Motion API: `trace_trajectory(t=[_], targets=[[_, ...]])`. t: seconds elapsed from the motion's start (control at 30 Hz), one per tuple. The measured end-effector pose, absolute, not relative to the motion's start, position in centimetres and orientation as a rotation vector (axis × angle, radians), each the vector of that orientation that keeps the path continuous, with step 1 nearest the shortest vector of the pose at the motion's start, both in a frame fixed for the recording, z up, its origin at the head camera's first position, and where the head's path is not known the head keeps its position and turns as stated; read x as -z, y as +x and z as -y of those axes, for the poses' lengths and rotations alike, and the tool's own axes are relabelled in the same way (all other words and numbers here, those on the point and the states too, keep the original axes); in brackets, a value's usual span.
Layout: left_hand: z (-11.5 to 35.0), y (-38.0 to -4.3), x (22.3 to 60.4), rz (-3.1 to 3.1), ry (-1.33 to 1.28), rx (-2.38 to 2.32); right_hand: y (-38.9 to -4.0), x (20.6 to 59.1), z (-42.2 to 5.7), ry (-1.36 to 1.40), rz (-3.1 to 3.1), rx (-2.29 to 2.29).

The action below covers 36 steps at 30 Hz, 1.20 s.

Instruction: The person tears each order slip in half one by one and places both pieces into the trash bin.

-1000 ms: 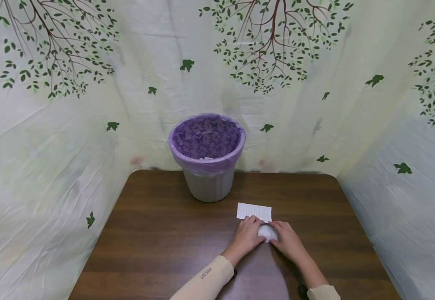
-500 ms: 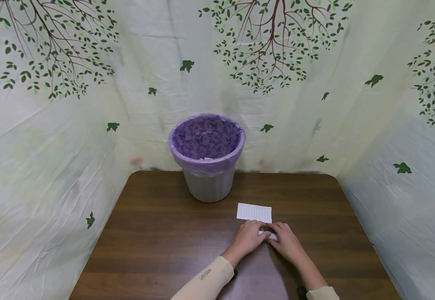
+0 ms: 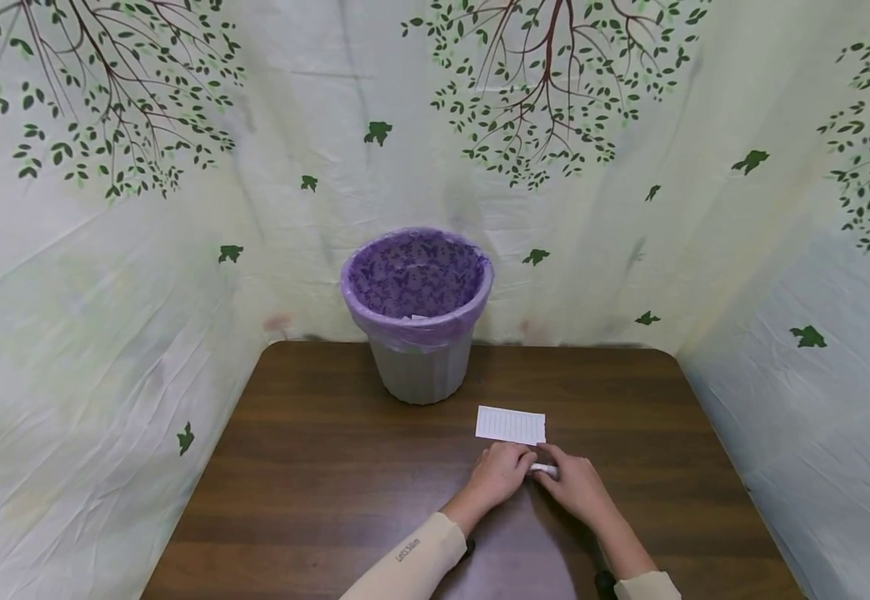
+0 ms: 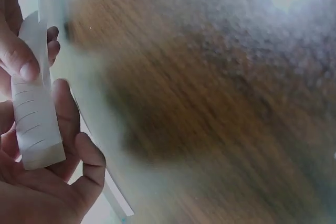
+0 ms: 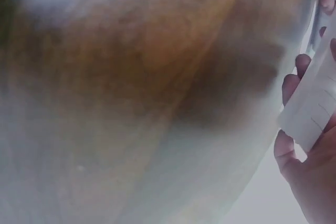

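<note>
A folded strip of lined paper (image 3: 545,469) lies between my two hands, low over the table. My left hand (image 3: 501,471) grips its left end and hides that part in the head view. On the other end, my right hand (image 3: 576,487) holds the strip with curled fingers. In the left wrist view the folded paper (image 4: 38,121) shows ruled lines, with a thumb (image 4: 23,64) pressed on it. The right wrist view shows the paper (image 5: 315,103) narrow and flattened among the fingers. Just beyond my hands, a flat lined sheet (image 3: 510,425) rests on the table.
A grey bin (image 3: 422,375) with a purple liner (image 3: 408,332) stands at the back of the brown wooden table (image 3: 315,467). Some white paper (image 3: 416,317) shows inside it. Behind and beside the table hangs a leaf-patterned curtain (image 3: 592,275).
The paper between my hands has gone from a broader, curved piece to a narrow folded strip. My left hand has closed in over its left end. The flat sheet stays put.
</note>
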<state>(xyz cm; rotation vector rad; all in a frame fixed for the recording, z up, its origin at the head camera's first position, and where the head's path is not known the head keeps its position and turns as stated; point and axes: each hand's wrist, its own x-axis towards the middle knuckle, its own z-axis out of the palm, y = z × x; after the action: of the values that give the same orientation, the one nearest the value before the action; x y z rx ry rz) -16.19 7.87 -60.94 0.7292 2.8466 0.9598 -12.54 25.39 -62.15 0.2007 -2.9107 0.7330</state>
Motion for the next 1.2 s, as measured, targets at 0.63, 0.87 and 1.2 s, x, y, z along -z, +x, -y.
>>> trace_trajectory(t=[0.63, 0.87, 1.2], targets=[[-6.4, -15.8, 60.3, -2.823, 0.831, -1.006, -12.6, 61.0, -25.1, 0.040, 2.793, -1.227], [-6.1, -15.8, 59.9, -2.766, 0.813, -1.138, -12.6, 60.5, -24.4, 0.043, 2.762, -1.234], [-5.2, -16.4, 57.7, -2.838, 0.858, -1.205, -13.0, 58.3, -23.7, 0.233, 2.598, -1.147]])
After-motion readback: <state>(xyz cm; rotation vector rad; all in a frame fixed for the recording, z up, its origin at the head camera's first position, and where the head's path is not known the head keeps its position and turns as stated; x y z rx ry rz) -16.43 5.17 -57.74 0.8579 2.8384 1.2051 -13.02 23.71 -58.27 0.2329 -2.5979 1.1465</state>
